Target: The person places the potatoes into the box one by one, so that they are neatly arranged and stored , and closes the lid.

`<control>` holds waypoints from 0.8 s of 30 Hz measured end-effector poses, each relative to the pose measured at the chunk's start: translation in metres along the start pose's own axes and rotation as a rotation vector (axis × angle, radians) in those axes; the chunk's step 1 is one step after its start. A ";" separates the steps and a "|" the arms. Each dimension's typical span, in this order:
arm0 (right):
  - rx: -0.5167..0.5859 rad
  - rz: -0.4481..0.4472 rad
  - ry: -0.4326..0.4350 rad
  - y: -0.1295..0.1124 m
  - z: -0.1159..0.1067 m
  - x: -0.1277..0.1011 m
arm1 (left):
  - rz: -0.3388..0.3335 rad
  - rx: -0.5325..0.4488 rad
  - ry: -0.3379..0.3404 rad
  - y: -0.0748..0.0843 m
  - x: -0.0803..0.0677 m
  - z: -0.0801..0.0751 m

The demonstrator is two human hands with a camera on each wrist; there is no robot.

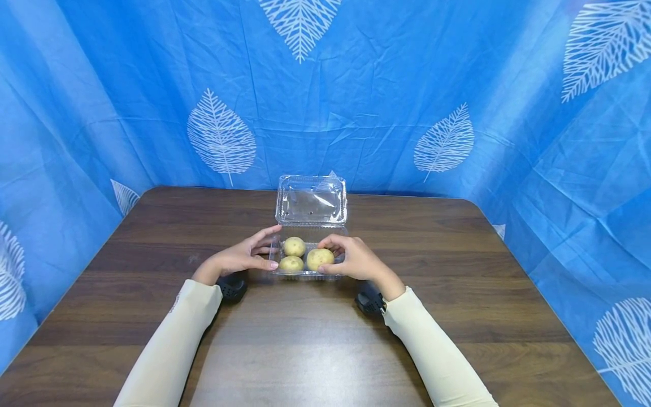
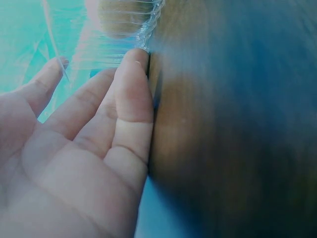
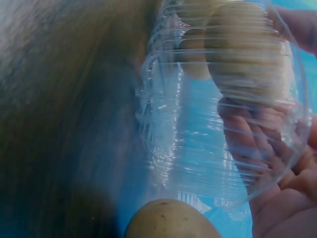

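Note:
A clear plastic clamshell box (image 1: 311,273) sits mid-table, its lid (image 1: 311,200) standing open at the back. Two yellow potatoes (image 1: 294,246) (image 1: 291,263) lie in its left half. My right hand (image 1: 328,258) grips a third potato (image 1: 317,259) in the right half, fingers curled over it and thumb below; this potato (image 3: 242,49) shows through the ribbed wall (image 3: 188,148) in the right wrist view. My left hand (image 1: 274,247) rests against the box's left side with straight fingers. One fingertip (image 2: 133,64) touches the ribbed plastic (image 2: 124,29).
The box stands on a dark wooden table (image 1: 458,271). A blue cloth with white leaf prints (image 1: 407,102) hangs close behind and along both sides. Cream sleeves (image 1: 173,339) cover both forearms, with a black wrist camera (image 1: 231,285) under each.

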State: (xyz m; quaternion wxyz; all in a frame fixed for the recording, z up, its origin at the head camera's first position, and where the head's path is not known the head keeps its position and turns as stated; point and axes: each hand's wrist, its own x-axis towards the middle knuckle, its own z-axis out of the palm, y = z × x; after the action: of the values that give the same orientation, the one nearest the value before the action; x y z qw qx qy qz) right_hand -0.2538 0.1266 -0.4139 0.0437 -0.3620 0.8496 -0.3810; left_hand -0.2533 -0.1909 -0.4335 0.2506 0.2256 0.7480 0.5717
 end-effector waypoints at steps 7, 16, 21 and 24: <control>-0.041 0.006 -0.009 -0.001 0.002 0.001 | -0.001 -0.006 0.002 0.001 0.000 0.000; -0.071 0.016 -0.014 -0.003 0.003 0.001 | -0.012 -0.008 0.012 0.002 -0.001 -0.001; -0.074 0.011 -0.015 -0.003 0.002 0.001 | -0.016 -0.001 0.013 0.002 -0.001 -0.001; -0.069 0.007 -0.012 -0.003 0.002 0.001 | -0.013 -0.003 0.010 0.002 -0.001 -0.001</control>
State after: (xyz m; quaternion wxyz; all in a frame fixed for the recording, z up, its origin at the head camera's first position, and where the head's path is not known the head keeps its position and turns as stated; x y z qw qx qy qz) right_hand -0.2520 0.1234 -0.4130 0.0377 -0.3625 0.8633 -0.3492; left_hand -0.2531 -0.1918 -0.4314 0.2511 0.2173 0.7498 0.5723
